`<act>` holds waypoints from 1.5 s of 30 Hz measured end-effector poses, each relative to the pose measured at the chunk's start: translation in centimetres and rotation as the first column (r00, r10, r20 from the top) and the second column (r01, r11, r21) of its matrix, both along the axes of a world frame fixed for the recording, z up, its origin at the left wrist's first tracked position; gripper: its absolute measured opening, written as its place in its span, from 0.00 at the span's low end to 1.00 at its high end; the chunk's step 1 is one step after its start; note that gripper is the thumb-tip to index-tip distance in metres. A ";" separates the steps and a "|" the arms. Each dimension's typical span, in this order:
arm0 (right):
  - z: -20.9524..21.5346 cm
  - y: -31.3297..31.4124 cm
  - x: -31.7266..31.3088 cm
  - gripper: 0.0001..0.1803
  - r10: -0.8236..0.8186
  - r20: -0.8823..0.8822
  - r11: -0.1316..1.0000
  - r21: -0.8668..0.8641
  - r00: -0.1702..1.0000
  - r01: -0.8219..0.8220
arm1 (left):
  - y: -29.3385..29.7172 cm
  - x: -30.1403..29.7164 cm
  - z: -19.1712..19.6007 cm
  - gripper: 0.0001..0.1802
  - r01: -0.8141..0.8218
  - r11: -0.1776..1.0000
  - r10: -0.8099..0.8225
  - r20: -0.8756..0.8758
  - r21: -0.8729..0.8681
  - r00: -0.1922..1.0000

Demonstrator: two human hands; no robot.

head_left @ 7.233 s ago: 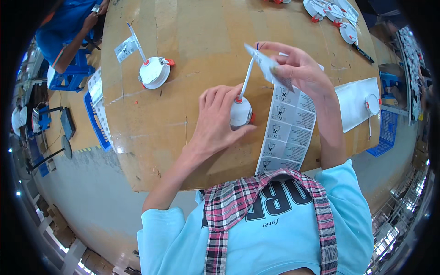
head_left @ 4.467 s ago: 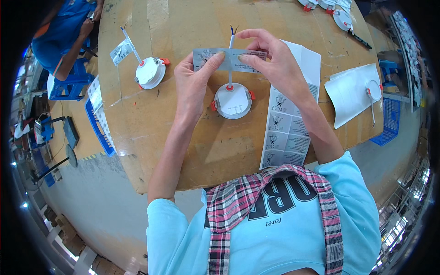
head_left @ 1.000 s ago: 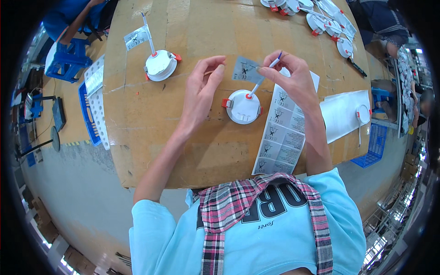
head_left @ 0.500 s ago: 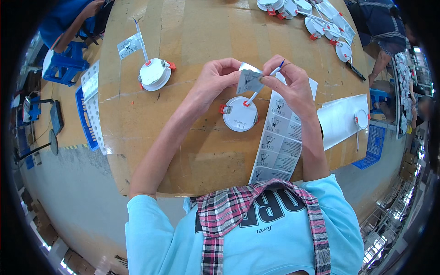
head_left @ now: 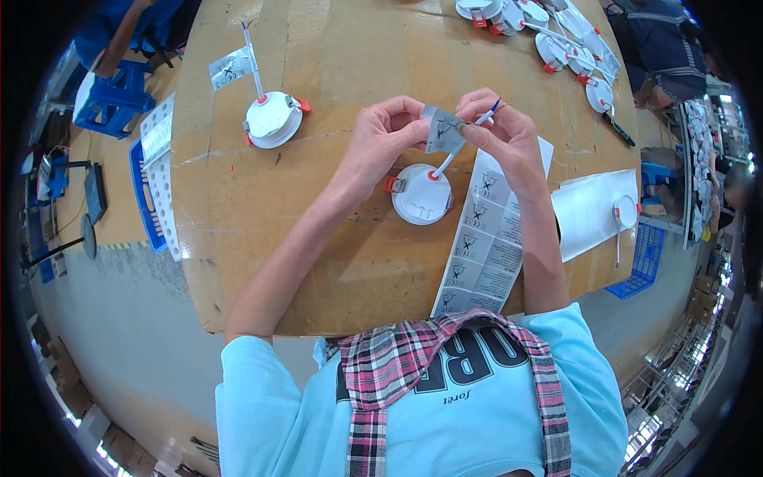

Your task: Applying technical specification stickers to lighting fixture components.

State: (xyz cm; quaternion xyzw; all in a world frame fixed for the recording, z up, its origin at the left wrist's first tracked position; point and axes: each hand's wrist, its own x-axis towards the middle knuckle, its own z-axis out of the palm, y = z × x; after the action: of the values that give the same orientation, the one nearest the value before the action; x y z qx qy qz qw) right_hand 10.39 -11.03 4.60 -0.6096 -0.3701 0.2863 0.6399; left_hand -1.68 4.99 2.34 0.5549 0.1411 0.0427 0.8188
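Note:
A round white lamp with red clips lies on the wooden table in front of me. Its white cable rises up to my hands. My left hand and my right hand together pinch a small grey label folded around that cable, just above the lamp. The cable's tip with blue and red wires pokes out past my right fingers. A long strip of printed labels lies under my right forearm.
A second white lamp with a label flag on its cable stands at the left. Several more lamps lie at the far right. A white sheet, a blue crate and another person's sleeve border the table.
Since a second ago my left hand has come to the label and both hands now press it around the cable. Earlier I peeled labels from the strip with the lamp under my left hand.

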 end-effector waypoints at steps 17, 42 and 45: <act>-0.4 0.0 0.0 0.05 -0.012 -0.058 0.998 -0.058 0.998 0.008 | -0.2 0.0 -0.1 0.14 -0.061 0.998 0.059 0.085 0.022 0.995; 1.0 -1.3 0.3 0.14 -0.017 0.409 0.966 -0.228 0.912 0.120 | -3.2 -1.0 0.0 0.13 0.034 0.979 -0.014 -0.104 0.201 0.995; 0.5 -1.2 0.2 0.13 -0.061 0.352 0.956 -0.248 0.934 0.155 | -3.8 -1.0 0.1 0.10 0.009 0.977 0.015 -0.113 0.211 0.993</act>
State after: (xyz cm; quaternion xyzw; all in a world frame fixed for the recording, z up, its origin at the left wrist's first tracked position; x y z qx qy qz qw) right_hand 10.60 -12.26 5.08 -0.7514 -0.3981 0.1885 0.4913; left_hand -2.63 1.20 2.46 0.6401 0.1830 0.0268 0.7457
